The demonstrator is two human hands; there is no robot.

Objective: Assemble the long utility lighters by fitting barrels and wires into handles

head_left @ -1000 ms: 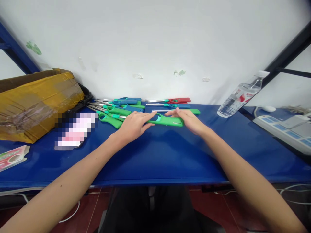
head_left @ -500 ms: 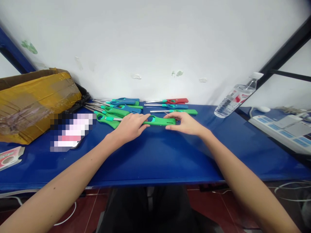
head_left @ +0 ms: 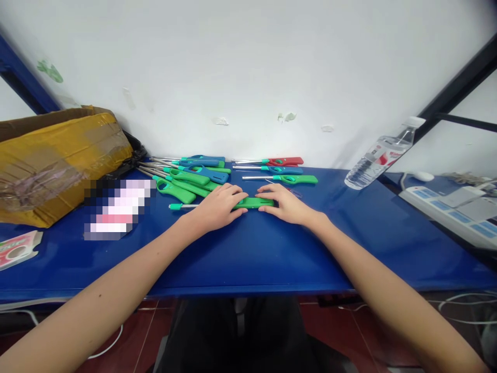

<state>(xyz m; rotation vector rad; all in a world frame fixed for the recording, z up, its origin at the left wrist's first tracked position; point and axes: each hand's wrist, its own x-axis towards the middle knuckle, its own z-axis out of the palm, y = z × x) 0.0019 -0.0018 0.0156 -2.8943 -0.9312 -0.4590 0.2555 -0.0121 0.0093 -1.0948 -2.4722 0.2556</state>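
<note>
- Green gas lighter (head_left: 253, 203), one: lying lengthwise at the middle of the blue table (head_left: 248, 248), shaft to the left, handle between both hands.
- Left hand (head_left: 219, 207): grasping the lighter, thumb on the near side, fingers on the far side; part of the shaft hidden beneath.
- Right hand (head_left: 289, 204): pinching the handle's right end between thumb and fingers.
- Lighter heap (head_left: 190, 177), left and far: blue and green handles overlapping, shafts pointing left; exact count unclear.
- Lighter row, far, right of the heap: red lighter (head_left: 287, 161), blue lighter (head_left: 291, 170), green lighter (head_left: 305, 180), roughly parallel.
- Slender tool (head_left: 295, 194), just beyond the right hand: clear handle, mostly hidden.
- Progress, by judgement: one piece in hand and unfinished; the row appears set in order, the heap unsorted. Which group is finished cannot be told.
- Surroundings: taped carton (head_left: 70, 160), left; water bottle (head_left: 375, 160), far right.
</note>
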